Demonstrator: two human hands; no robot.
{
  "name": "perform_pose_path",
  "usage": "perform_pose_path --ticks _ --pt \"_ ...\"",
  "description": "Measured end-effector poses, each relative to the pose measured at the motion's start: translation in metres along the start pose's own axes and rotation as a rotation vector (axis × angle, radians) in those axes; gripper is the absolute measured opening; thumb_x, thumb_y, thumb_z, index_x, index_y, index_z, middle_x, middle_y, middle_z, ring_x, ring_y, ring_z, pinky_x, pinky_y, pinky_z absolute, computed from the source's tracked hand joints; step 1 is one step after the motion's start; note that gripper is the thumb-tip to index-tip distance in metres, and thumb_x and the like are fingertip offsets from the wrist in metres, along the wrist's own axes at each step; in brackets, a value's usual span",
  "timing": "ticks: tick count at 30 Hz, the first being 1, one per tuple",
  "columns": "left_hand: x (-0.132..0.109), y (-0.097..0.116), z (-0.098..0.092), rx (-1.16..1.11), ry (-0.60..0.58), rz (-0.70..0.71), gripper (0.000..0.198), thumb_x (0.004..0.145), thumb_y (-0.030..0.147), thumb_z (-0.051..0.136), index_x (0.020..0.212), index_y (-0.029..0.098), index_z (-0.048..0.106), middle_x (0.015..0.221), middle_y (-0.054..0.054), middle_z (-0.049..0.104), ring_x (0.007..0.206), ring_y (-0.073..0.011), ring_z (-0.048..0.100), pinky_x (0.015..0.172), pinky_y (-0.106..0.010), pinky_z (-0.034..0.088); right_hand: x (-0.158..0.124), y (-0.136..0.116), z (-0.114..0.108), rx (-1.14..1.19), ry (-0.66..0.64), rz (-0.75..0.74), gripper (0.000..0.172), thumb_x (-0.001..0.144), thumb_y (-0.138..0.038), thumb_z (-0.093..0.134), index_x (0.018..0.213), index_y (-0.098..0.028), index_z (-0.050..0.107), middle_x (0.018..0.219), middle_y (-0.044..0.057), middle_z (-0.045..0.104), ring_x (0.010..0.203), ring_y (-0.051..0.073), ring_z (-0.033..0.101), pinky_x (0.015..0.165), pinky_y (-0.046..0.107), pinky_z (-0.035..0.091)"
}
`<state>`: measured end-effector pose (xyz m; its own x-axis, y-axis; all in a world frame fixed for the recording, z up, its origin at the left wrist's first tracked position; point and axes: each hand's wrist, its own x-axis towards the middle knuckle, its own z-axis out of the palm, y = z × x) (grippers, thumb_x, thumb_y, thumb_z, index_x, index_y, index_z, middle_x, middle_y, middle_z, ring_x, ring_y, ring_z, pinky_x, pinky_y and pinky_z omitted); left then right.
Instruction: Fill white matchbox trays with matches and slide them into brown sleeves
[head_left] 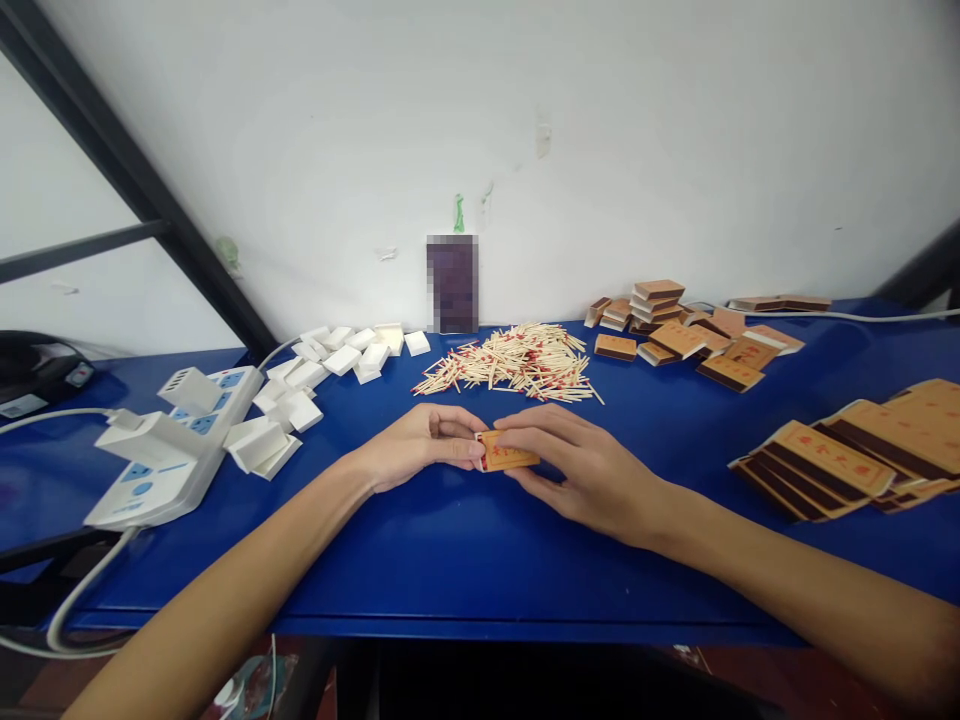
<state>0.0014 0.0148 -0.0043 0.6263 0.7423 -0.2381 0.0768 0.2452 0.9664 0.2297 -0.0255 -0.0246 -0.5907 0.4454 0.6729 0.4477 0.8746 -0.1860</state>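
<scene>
The likeliest trouble, as I judge it, is in the small matchbox (511, 452) between my hands, held in front of me over the blue table (450, 575); whether it rests on the surface I cannot tell. At its left end a white edge and some red heads show outside the orange sleeve (517, 463), so a crooked push could catch a match on the sleeve's rim and snap it, or bend the thin card. Squeezing too hard from the right could buckle the sleeve, and a tilt to the left could let matches slip out through that uncovered end. Heads rubbing on a striking strip could, I suppose, flare, and the loose pile of matches (536, 360) lies just beyond my fingers. A careless knuckle could also scatter that pile.

My left hand (420, 445) is partly curled, thumb and fingers pinching the left end of the box. My right hand (596, 465) arches over the other end, fingers bent onto the top, thumb low on the near side; it grips the box too, though how firmly I cannot tell. White trays (343, 360) lie off to my left, orange boxes (677, 340) beyond my right hand and stacked sleeves (832, 455) nearer on the right, all apart from both hands
</scene>
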Motion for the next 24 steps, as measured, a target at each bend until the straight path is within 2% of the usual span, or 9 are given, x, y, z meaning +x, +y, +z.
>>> perform_pose_path --ticks 3,7,14,21,24 --pt "0.000 -0.003 0.002 0.008 0.050 0.040 0.029 0.073 0.028 0.082 0.094 0.011 0.072 0.083 -0.006 0.075 0.079 -0.0130 0.071 0.076 -0.022 0.056 -0.002 0.006 0.001 -0.037 0.043 0.015 0.033 0.088 -0.012 0.059 0.119 -0.022 0.057 0.112 0.010 0.069 0.104 0.023 0.065 0.087 0.039 0.058" --pt "0.001 -0.004 0.006 0.044 0.111 0.049 0.028 0.072 0.029 0.083 0.091 0.010 0.073 0.080 -0.007 0.075 0.075 -0.0129 0.071 0.073 -0.021 0.057 -0.002 0.008 0.001 -0.048 0.035 0.021 0.034 0.087 -0.011 0.060 0.120 -0.021 0.055 0.111 0.010 0.069 0.103 0.022 0.064 0.087 0.038 0.058" --pt "0.003 -0.006 0.013 0.155 0.217 0.081 0.014 0.076 0.019 0.074 0.086 0.010 0.070 0.069 -0.003 0.072 0.066 -0.0108 0.069 0.066 -0.019 0.057 -0.003 0.005 0.002 -0.052 -0.004 0.058 0.035 0.087 -0.012 0.060 0.120 -0.020 0.055 0.111 0.011 0.069 0.102 0.023 0.065 0.085 0.039 0.058" --pt "0.003 -0.008 0.016 0.246 0.230 0.133 0.008 0.075 0.009 0.066 0.083 0.010 0.067 0.067 -0.002 0.070 0.064 -0.0097 0.067 0.063 -0.019 0.056 -0.003 0.003 0.002 -0.067 -0.042 0.038 0.035 0.088 -0.012 0.058 0.121 -0.020 0.054 0.112 0.010 0.069 0.106 0.024 0.063 0.086 0.040 0.058" --pt "0.002 -0.009 0.015 0.234 0.225 0.134 0.016 0.077 0.014 0.069 0.092 0.010 0.068 0.071 -0.003 0.072 0.067 -0.0117 0.069 0.066 -0.021 0.058 -0.004 0.005 0.001 -0.062 -0.051 0.070 0.034 0.087 -0.012 0.060 0.120 -0.020 0.055 0.113 0.010 0.068 0.105 0.023 0.063 0.087 0.039 0.057"
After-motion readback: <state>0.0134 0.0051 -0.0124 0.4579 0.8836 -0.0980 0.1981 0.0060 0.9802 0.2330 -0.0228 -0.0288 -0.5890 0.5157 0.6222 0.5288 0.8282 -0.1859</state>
